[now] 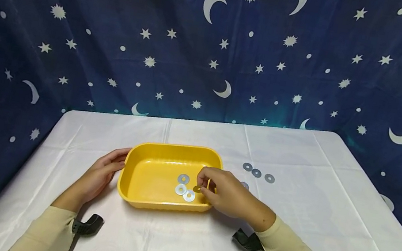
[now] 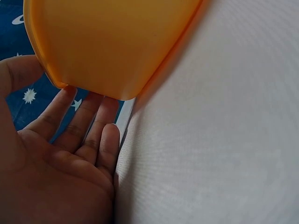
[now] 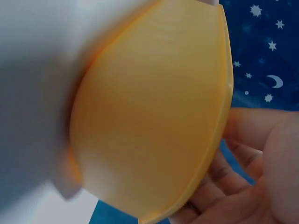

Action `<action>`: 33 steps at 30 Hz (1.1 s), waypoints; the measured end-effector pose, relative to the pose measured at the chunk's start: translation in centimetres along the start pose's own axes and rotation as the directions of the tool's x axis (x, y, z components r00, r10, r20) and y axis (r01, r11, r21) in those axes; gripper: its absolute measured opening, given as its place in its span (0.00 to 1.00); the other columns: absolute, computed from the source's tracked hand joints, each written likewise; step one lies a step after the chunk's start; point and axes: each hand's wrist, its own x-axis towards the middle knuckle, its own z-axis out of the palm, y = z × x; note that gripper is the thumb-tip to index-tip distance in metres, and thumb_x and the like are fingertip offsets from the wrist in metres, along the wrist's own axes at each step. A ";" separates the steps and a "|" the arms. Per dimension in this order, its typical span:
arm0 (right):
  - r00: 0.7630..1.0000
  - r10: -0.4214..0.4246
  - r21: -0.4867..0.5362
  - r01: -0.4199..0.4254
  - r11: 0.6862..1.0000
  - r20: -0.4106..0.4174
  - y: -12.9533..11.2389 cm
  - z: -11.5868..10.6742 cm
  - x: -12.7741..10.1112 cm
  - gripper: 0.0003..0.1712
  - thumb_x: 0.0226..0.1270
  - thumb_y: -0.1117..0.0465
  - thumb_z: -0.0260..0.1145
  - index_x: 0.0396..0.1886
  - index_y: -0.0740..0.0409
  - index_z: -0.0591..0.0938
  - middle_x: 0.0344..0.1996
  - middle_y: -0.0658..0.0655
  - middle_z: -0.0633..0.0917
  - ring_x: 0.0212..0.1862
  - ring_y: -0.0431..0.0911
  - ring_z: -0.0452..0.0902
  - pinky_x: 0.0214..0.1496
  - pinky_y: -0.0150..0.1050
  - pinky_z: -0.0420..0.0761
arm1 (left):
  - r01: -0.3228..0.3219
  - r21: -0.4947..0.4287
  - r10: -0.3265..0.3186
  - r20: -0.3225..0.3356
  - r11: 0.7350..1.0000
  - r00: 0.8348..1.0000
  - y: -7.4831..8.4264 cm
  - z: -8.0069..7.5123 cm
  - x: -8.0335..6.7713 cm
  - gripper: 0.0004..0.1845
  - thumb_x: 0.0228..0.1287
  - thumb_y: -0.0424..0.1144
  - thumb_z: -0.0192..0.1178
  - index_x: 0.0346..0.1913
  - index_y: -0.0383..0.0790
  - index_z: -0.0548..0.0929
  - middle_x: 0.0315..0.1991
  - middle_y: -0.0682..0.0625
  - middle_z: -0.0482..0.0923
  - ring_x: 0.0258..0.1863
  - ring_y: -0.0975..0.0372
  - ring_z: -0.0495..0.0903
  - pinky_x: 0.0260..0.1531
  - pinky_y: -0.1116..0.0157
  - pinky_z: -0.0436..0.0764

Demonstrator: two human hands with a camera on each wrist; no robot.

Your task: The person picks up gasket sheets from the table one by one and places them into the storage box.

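Note:
A yellow tray (image 1: 147, 199) with a raised rim sits on the table. My left hand (image 1: 96, 179) lies against its left end; in the left wrist view the fairly straight fingers (image 2: 84, 116) touch the wall and the thumb is at the rim. Over the tray's right side, my right hand (image 1: 231, 193) pinches a metal washer (image 1: 196, 189) between thumb and fingertips, low inside the tray. Just left of it, three flat silver washers (image 1: 180, 189) lie on the tray floor close together. The right wrist view shows mostly the tray's outer wall (image 3: 154, 112), hiding the fingertips.
To the right of the tray, three washers (image 1: 256, 173) lie on the white tablecloth (image 1: 310, 216), and another washer (image 1: 245, 186) is partly hidden behind my right hand. A dark blue curtain (image 1: 185, 33) with moons and stars hangs behind the table.

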 end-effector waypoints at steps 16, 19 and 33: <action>0.992 0.004 -0.021 -0.001 1.000 0.127 -0.6 1.6 1.7 0.10 0.65 0.67 0.67 0.33 0.48 0.75 0.27 0.44 0.77 0.23 0.37 0.67 0.28 0.27 0.68 | -0.039 -0.023 0.039 0.000 0.999 0.999 -0.5 -0.3 0.0 0.28 0.76 0.35 0.46 0.75 0.31 0.59 0.68 0.52 0.68 0.62 0.76 0.70 0.60 0.85 0.65; 0.989 0.012 -0.002 -0.012 1.000 0.145 -0.6 2.0 2.5 0.10 0.64 0.68 0.67 0.33 0.50 0.76 0.26 0.44 0.77 0.23 0.37 0.67 0.27 0.27 0.67 | -0.041 -0.022 0.041 -0.002 0.999 0.999 -0.5 -0.3 0.0 0.28 0.75 0.34 0.45 0.75 0.31 0.59 0.68 0.51 0.68 0.61 0.76 0.70 0.60 0.85 0.66; 0.969 0.047 0.039 -0.059 0.998 0.244 -0.9 4.0 5.6 0.05 0.65 0.66 0.67 0.35 0.54 0.78 0.23 0.46 0.77 0.28 0.36 0.70 0.33 0.27 0.71 | -0.025 -0.008 0.025 0.001 1.000 1.000 -0.2 -0.2 0.2 0.28 0.76 0.35 0.46 0.75 0.34 0.60 0.74 0.40 0.60 0.63 0.75 0.69 0.60 0.85 0.64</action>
